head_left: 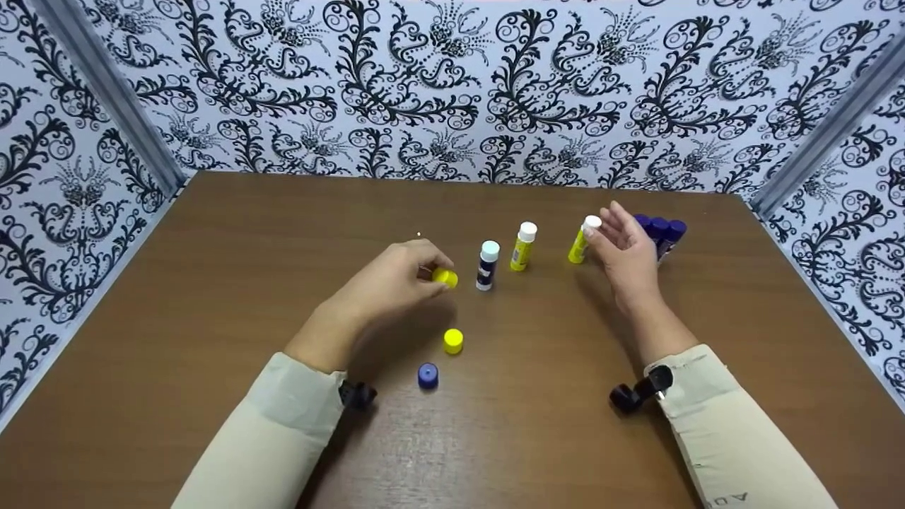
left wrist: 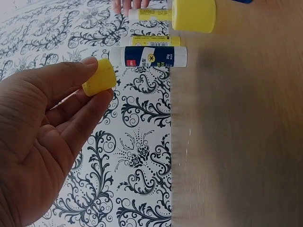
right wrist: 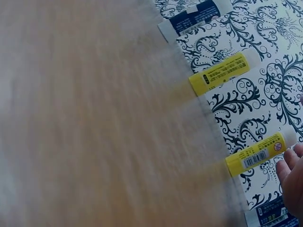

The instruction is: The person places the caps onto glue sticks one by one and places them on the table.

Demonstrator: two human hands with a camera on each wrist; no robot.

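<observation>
My left hand [head_left: 396, 283] pinches a yellow cap [left wrist: 99, 78] between thumb and fingertips, above the table. Beside it stands a blue glue stick [head_left: 487, 266] with a white top. Farther right is an upright yellow glue stick [head_left: 523, 247], also white-topped. My right hand [head_left: 629, 258] is beside another upright yellow glue stick [head_left: 580, 240], fingers extended near its white top; whether they touch it I cannot tell. In front of my left hand, another yellow cap [head_left: 453, 342] and a blue cap [head_left: 428, 376] rest on the table.
Several glue sticks with dark blue caps [head_left: 676, 227] stand together behind my right hand, partly hidden by it. Patterned walls [head_left: 452, 92] border the brown table [head_left: 509, 438] at the back and sides. A small white speck lies beyond my left hand.
</observation>
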